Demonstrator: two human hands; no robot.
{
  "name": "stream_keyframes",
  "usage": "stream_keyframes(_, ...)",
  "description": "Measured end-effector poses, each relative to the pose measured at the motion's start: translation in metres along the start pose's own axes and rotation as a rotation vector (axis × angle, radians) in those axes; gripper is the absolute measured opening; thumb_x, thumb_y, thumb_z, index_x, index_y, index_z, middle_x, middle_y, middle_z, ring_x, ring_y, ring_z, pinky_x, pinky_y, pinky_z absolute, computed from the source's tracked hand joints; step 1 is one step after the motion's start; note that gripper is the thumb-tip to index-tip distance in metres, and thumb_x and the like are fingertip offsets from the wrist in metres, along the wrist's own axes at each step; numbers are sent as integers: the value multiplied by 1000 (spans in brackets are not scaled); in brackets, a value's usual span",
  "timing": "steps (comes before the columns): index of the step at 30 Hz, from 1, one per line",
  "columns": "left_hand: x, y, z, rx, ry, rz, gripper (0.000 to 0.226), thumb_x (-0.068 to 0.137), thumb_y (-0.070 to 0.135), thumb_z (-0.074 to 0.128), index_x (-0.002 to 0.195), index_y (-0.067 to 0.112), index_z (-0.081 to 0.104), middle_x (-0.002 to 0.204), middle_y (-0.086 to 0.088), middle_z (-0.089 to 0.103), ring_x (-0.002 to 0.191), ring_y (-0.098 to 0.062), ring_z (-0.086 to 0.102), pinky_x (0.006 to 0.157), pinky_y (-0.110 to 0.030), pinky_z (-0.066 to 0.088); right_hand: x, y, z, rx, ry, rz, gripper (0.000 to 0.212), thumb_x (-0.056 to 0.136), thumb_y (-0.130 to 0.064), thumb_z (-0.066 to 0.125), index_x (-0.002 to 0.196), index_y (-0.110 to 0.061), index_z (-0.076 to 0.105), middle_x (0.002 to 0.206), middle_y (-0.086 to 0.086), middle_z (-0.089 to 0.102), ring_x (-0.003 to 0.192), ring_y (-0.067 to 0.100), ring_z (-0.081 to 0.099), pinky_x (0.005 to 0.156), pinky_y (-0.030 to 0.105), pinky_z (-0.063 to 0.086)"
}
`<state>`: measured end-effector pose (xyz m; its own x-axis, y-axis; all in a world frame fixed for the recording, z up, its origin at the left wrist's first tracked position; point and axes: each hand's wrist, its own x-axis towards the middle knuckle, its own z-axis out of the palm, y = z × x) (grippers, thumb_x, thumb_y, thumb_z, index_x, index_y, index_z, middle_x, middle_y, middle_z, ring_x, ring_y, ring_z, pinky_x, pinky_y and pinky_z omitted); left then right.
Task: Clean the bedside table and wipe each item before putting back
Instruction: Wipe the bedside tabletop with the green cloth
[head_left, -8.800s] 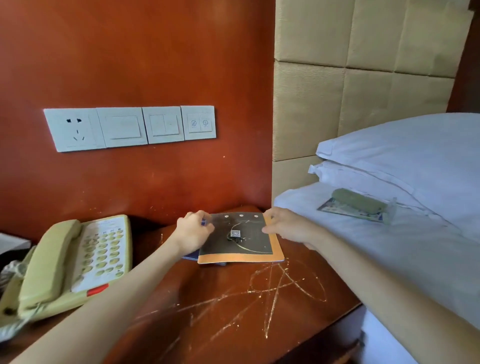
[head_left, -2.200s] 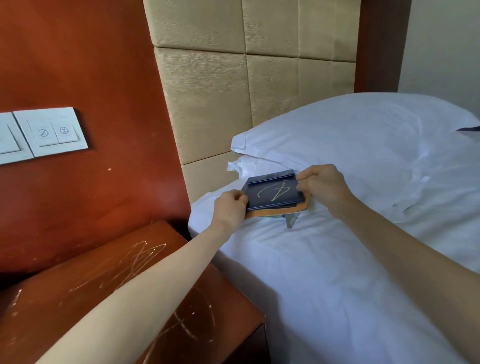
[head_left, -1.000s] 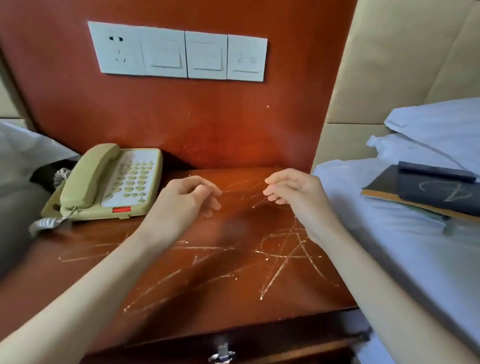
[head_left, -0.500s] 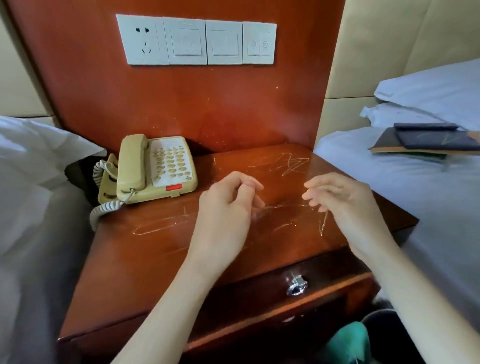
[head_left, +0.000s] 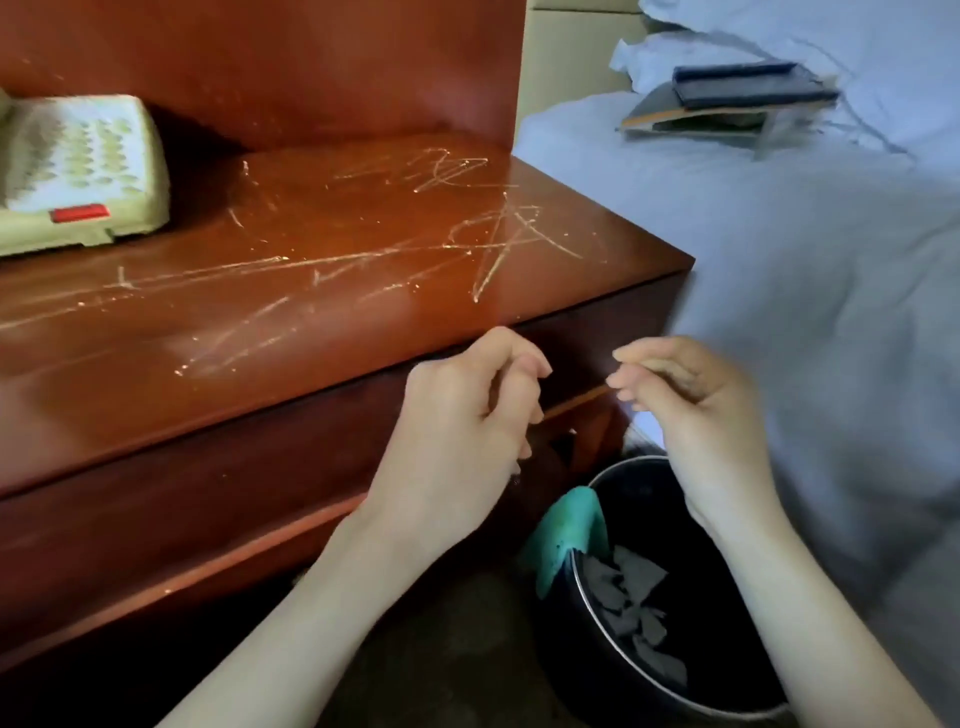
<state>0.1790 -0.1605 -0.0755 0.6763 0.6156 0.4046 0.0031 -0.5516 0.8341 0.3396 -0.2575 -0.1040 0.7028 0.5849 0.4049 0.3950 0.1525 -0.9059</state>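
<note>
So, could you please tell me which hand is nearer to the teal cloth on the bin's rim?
Left. The left hand hangs just above-left of the teal cloth; the right hand is farther right, over the bin.

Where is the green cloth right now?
In the head view, the green cloth hangs over the rim of the black bin on the floor, beside the bedside table's right front corner, below both hands.
</note>
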Motion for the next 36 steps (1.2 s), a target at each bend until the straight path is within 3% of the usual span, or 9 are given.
stream_keyframes(3, -9, -19, 27, 47, -64, -46, 20, 99, 20, 45, 89, 24, 62, 64, 8, 63, 48, -7, 60, 46, -22, 50, -14, 26, -20, -9, -48, 77, 38, 82, 2, 62, 77, -36, 70, 72, -8, 72, 68, 6, 64, 70, 19, 50)
stream_keyframes(8, -28, -60, 65, 261, -181, -90, 16, 97, 22, 46, 93, 28, 60, 66, 7, 64, 56, -7, 61, 64, -37, 54, -32, 66, -38, -108, -129, 162, 34, 81, 4, 67, 77, -30, 68, 74, -8, 71, 73, 7, 63, 72, 12, 47)
stream_keyframes(10, -36, -77, 77, 297, -213, -166, 14, 96, 24, 46, 95, 29, 58, 71, 6, 66, 64, -13, 63, 70, -41, 53, -34, 80, -41, -184, -171, 201, 33, 80, 3, 66, 79, -30, 66, 78, -6, 71, 75, 12, 62, 73, 18, 47)
stream_keyframes(14, -52, -104, 93, 414, -341, -335, 17, 93, 28, 48, 107, 32, 57, 99, 8, 68, 92, -21, 63, 83, -42, 51, -32, 101, -43, -354, -281, 258, 33, 79, -3, 67, 83, -35, 62, 90, -4, 67, 78, 10, 59, 78, 21, 44)
stream_keyframes(19, -64, -122, 111, 594, -514, -423, 51, 90, 38, 57, 136, 30, 37, 133, 4, 46, 119, -25, 50, 91, -40, 46, -35, 117, -35, -500, -433, 295, 30, 79, -9, 67, 99, -30, 64, 101, -4, 61, 86, 5, 55, 72, 9, 38)
stream_keyframes(22, -66, -128, 118, 665, -515, -413, 58, 91, 44, 55, 141, 29, 30, 137, 2, 43, 123, -27, 48, 90, -40, 44, -41, 124, -28, -531, -463, 295, 29, 79, -3, 65, 103, -20, 65, 104, 0, 59, 92, 11, 55, 72, 6, 37)
stream_keyframes(25, -69, -129, 123, 712, -491, -372, 48, 95, 44, 47, 138, 30, 33, 132, 3, 48, 113, -33, 56, 81, -41, 47, -47, 127, -24, -510, -405, 281, 30, 77, 1, 67, 102, -16, 64, 100, 0, 58, 89, 11, 57, 72, -1, 38)
stream_keyframes(30, -68, -127, 125, 643, -376, -330, 26, 97, 35, 42, 121, 27, 50, 116, 1, 60, 98, -38, 60, 74, -40, 48, -52, 133, -18, -424, -301, 362, 24, 76, 2, 67, 90, -17, 62, 88, -1, 62, 83, 11, 62, 69, 7, 43)
stream_keyframes(36, -60, -113, 114, 482, -218, -258, 29, 96, 21, 47, 122, 28, 57, 112, 2, 64, 98, -30, 61, 81, -43, 51, -54, 131, -18, -353, -202, 388, 28, 73, 2, 66, 85, -22, 63, 79, -5, 65, 80, 8, 62, 70, 15, 43)
